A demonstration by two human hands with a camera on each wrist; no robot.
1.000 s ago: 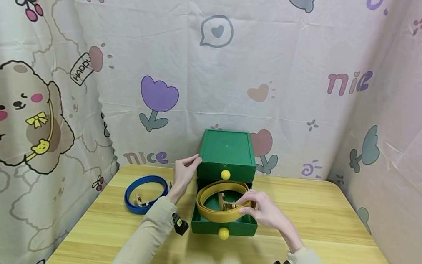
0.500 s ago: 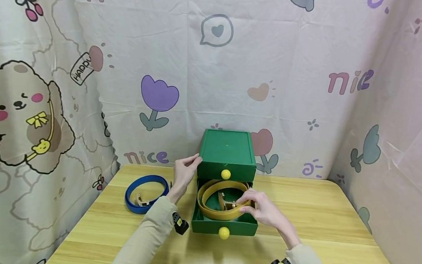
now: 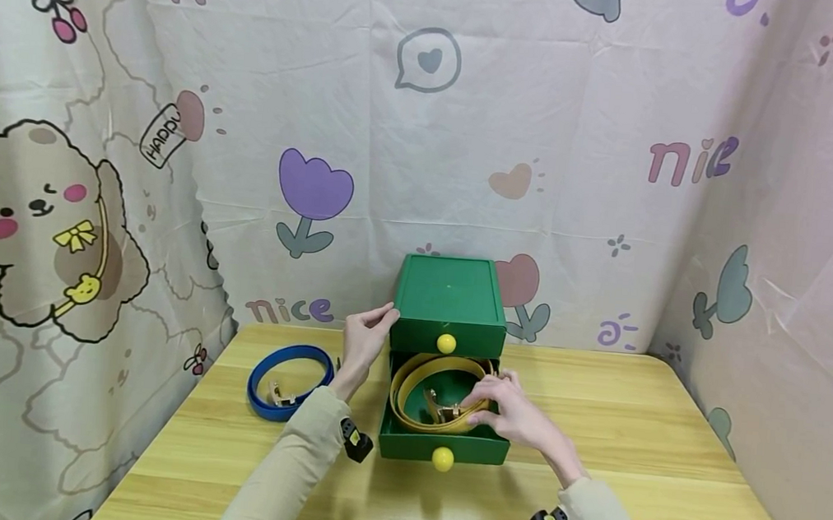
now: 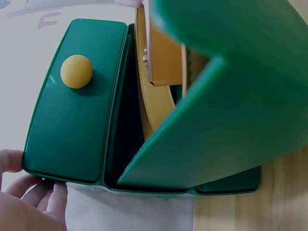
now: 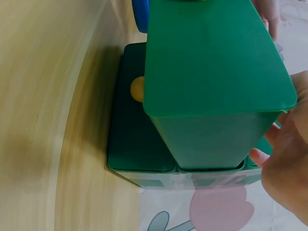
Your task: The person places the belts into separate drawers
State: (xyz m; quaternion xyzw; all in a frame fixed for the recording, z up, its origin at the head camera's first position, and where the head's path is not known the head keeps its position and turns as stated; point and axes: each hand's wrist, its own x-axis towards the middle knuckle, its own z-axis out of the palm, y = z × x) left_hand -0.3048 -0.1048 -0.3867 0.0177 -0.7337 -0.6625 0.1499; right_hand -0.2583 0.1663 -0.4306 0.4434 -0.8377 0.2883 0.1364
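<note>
A green drawer cabinet (image 3: 451,288) stands on the table, its middle drawer (image 3: 400,444) pulled out. Coiled inside that drawer is a yellow belt (image 3: 413,418) with a metal buckle (image 3: 448,412). My right hand (image 3: 515,413) reaches over the drawer's right side, thumb and fingers pinching the coil near the buckle; in the right wrist view the drawer wall hides the belt. At the cabinet's upper left front corner, my left hand (image 3: 363,342) grips the edge, with the thumb above and the fingers along the side in the left wrist view.
A coiled blue belt (image 3: 256,399) with a buckle lies on the wooden table (image 3: 597,408), left of the cabinet. Yellow knobs (image 3: 446,343) stick out from the drawer fronts. Printed cloth (image 3: 426,153) hangs close behind the cabinet and on both sides.
The yellow belt has settled slightly lower in the drawer, and its buckle has shifted left. My right hand has moved a little left with it. The left hand stays at the corner.
</note>
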